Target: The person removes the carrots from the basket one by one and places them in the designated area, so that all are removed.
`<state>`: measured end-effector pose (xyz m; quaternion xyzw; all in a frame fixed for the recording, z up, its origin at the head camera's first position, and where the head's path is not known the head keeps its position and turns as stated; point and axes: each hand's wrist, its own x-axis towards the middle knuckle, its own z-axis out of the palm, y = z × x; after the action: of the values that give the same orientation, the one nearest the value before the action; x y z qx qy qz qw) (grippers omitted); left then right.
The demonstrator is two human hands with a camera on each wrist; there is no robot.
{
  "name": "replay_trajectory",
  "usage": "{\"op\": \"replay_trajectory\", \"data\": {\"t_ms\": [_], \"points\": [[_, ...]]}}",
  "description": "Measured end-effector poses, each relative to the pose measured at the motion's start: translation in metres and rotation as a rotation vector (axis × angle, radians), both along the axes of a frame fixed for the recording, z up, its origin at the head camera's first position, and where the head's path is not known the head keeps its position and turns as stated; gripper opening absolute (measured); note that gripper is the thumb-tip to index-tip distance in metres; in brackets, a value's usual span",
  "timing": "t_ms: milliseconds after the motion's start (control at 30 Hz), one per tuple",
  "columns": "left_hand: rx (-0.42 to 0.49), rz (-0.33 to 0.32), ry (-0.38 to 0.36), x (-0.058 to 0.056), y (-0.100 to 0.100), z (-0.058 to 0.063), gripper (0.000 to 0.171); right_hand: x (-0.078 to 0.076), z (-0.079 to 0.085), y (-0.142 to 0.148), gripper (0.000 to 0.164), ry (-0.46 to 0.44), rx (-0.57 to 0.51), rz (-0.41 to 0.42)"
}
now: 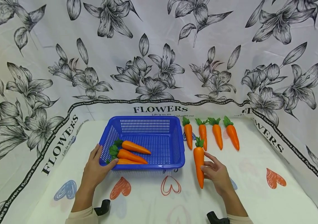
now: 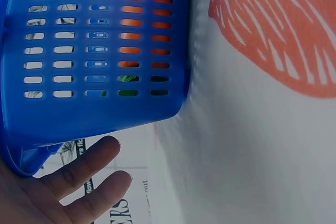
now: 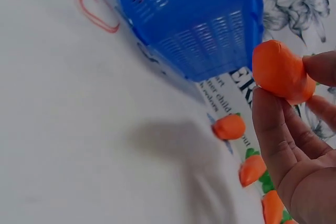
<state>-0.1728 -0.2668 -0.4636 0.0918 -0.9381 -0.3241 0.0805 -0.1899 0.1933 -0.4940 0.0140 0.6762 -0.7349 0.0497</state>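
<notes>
A blue plastic basket with slotted walls stands on the table, and three orange carrots with green tops lie in its left part. My left hand holds the basket's near left corner, thumb over the front rim and fingers along the left side. In the left wrist view, two fingers of it stretch out beside the basket wall. To the right of the basket, my right hand pinches another carrot between thumb and fingers, leafy end away from me. The right wrist view shows this carrot raised above the table.
Several more carrots lie in a row behind my right hand, right of the basket, leaves pointing to the back. The white tablecloth bears printed hearts. A flower-printed curtain rises at the back and both sides.
</notes>
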Motion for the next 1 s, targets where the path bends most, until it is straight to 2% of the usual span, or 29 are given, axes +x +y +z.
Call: {"op": "replay_trajectory", "data": {"t_ms": [133, 433, 1000], "points": [[0.0, -0.005, -0.002, 0.001, 0.0, -0.001, 0.103, 0.002, -0.004, 0.0, 0.059, 0.003, 0.015, 0.015], [-0.006, -0.003, 0.003, 0.0, 0.001, 0.0, 0.103, 0.001, -0.013, -0.002, 0.058, -0.063, 0.058, 0.006], [-0.011, 0.006, 0.017, 0.0, 0.002, -0.001, 0.102, 0.0, -0.024, -0.007, 0.058, -0.085, 0.155, 0.014]]}}
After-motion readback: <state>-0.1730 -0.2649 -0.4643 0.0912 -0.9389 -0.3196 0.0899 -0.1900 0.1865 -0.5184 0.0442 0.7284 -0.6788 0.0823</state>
